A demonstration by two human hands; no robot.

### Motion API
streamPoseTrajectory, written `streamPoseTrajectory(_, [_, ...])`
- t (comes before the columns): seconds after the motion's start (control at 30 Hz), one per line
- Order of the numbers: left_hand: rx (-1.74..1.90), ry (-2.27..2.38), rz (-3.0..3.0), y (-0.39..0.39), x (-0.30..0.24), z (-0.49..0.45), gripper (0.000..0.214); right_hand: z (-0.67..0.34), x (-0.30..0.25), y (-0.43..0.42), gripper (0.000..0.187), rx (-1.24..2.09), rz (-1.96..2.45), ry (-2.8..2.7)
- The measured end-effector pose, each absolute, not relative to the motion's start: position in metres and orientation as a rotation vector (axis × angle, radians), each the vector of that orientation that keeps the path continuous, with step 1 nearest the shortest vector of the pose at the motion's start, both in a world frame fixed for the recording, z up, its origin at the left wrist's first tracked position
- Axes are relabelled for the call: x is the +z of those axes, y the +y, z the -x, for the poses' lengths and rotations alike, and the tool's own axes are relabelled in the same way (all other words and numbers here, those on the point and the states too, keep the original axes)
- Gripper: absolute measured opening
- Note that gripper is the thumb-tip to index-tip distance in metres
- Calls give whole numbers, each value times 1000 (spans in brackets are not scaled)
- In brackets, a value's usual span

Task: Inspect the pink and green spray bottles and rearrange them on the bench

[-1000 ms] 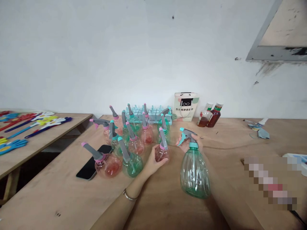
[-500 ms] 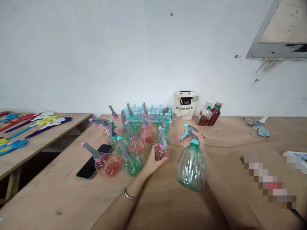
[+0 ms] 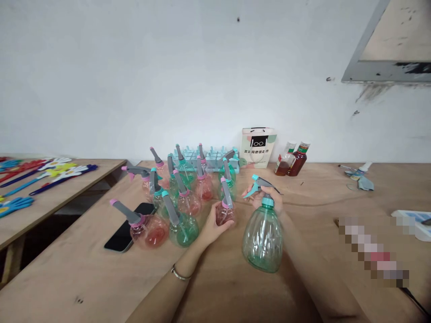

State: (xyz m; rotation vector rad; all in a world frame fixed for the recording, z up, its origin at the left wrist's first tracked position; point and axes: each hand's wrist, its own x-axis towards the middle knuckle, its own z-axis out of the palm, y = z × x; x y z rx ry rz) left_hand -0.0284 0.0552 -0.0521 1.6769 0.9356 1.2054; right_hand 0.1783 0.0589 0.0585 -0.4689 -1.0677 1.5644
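Note:
My left hand (image 3: 215, 224) is wrapped round the lower body of a pink spray bottle (image 3: 225, 214) with a grey and pink head, standing on the table. To its right, my right hand (image 3: 274, 199) grips a larger green spray bottle (image 3: 262, 237) by its neck and trigger head. That bottle is see-through and tilts slightly; whether its base touches the table I cannot tell. Left of my hands stand several more spray bottles, among them a green spray bottle (image 3: 184, 229) and a pink spray bottle (image 3: 148, 231).
A black phone (image 3: 123, 235) lies beside the bottles. Behind them are a light-blue rack (image 3: 188, 161), a paper bag (image 3: 257, 150) and two bottles of brown liquid (image 3: 298, 161). Colourful hand-shaped toys (image 3: 67, 175) lie on the left table. A blurred-out item (image 3: 370, 251) lies at right.
The green spray bottle in my right hand has moved slightly left, closer to the pink one. My left hand keeps its hold. The whole view has shifted a little.

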Motion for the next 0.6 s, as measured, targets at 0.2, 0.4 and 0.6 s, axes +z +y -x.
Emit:
streamPoseTrajectory(0.2, [1198,903,-1631,56,-53,28,66,-174,56,60,29,1571,502,-1021])
streamPoseTrajectory(0.4, [1189,907,-1638,55,-53,28,66,-178,55,65,22,1452,618,-941])
streamPoseTrajectory(0.6, [1190,938,-1672,54,-51,28,65,-177,67,56,27,1572,598,-1127])
